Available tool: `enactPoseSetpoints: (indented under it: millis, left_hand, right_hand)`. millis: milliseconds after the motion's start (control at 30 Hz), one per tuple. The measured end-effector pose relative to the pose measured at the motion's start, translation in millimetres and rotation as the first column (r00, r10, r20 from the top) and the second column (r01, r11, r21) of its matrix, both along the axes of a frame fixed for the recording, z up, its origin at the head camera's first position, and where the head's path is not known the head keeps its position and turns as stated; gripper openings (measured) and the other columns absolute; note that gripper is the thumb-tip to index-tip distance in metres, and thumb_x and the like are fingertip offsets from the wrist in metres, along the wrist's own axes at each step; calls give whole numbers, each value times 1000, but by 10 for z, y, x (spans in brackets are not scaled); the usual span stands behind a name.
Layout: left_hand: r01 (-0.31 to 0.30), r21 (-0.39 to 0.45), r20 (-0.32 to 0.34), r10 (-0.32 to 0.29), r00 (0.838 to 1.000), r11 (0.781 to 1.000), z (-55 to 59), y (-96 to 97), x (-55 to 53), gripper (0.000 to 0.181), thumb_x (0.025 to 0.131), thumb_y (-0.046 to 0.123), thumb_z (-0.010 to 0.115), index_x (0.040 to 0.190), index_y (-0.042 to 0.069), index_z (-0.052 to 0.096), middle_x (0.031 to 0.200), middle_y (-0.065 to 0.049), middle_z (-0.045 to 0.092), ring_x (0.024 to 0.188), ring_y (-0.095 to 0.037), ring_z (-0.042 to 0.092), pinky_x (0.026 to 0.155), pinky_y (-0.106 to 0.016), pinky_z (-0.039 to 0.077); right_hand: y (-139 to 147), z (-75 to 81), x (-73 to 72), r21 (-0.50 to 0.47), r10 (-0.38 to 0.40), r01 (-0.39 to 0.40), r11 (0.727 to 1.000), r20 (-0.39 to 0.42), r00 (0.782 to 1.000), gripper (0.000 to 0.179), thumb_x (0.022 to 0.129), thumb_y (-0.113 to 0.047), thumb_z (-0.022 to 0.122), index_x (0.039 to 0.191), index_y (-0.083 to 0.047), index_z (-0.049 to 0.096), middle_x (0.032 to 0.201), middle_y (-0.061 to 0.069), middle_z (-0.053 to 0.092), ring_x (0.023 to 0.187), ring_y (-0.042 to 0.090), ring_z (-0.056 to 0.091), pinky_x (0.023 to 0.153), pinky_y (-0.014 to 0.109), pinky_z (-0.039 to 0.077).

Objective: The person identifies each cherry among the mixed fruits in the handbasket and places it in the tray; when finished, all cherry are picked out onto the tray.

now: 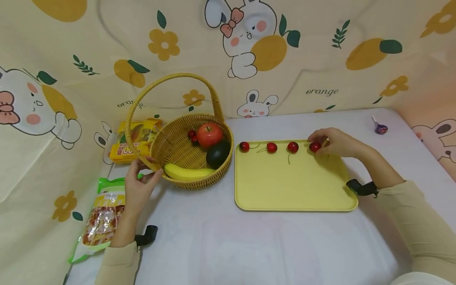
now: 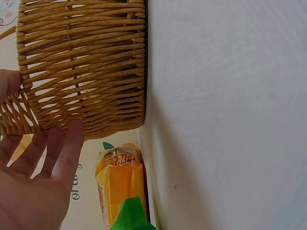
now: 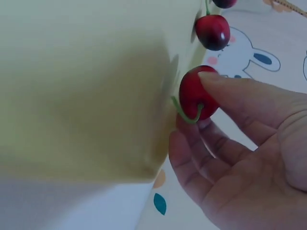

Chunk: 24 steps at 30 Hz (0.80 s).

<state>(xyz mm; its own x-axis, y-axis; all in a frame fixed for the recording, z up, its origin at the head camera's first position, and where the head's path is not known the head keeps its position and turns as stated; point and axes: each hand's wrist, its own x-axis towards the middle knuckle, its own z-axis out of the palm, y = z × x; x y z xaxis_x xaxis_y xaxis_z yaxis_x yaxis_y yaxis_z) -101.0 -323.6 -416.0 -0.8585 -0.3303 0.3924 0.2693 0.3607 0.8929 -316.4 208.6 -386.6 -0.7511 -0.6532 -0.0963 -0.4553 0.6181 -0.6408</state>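
Cherry (image 3: 192, 86) was pinched by the right hand (image 1: 336, 143) near the tray's (image 1: 285, 180) far-right corner; the left hand (image 1: 137, 189) gripped the basket (image 1: 197, 184).

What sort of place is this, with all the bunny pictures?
Probably an indoor table corner set up for an activity. Bunny cloth hangs behind the table, and a basket of fruit stands beside a tray with cherries.
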Motion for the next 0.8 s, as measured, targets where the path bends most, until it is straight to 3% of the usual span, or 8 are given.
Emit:
enactPoseSetpoints:
  millis: [300,400,500,600,667,800]
  left_hand:
    - [24,21,-22,-24,999,999,-14,25,0,45,84,-15,70,125,-12,52,120,-22,55,106,-24,53,80,-18,57]
    - [26,20,-24,-26,999,999,-27,20,-11,47,83,-16,70,126,-12,52,120,-22,55,107,-26,53,80,-18,57]
    - [26,21,-18,-25,1000,999,-36,11,-13,48,82,-16,71,126,-12,52,121,-23,55,107,-26,53,80,-18,57]
    - [11,23,-6,-11,1000,1000,-17,15,0,47,83,-17,70,126,-12,51,121,-23,54,107,-25,53,80,-18,56]
    - [1,24,1,-1,1000,1000,-1,17,11,46,83,-17,69,126,-12,52,121,-23,54,108,-25,53,80,-18,56]
    - [9,14,3,-9,1000,1000,46,39,22,46,84,-16,69,126,-13,51,121,-26,54,108,-30,52,81,-18,56]
  right_hand:
    - [2,-41,18,-2,11,-11,1000,-1,1000,31,82,10,73,112,7,67,101,13,67,91,26,60,75,26,55]
    - [-11,-2,30,23,13,-12,1000,-33,999,32,82,8,75,112,7,66,103,15,66,93,29,60,78,35,55]
    - [-96,139,52,57,10,-4,998,-97,995,35,84,2,76,116,8,65,110,21,63,101,37,57,87,51,52]
    - [-371,407,70,32,25,-20,999,-155,988,37,86,-2,75,121,7,63,118,22,61,111,40,54,94,59,48]
    - [-689,617,85,-35,71,-78,996,-161,984,36,89,-1,72,122,6,62,122,21,62,114,38,55,96,58,49]
    - [-1563,897,134,-193,239,-251,949,-81,968,36,93,-3,66,129,3,59,127,18,60,115,34,60,97,46,53]
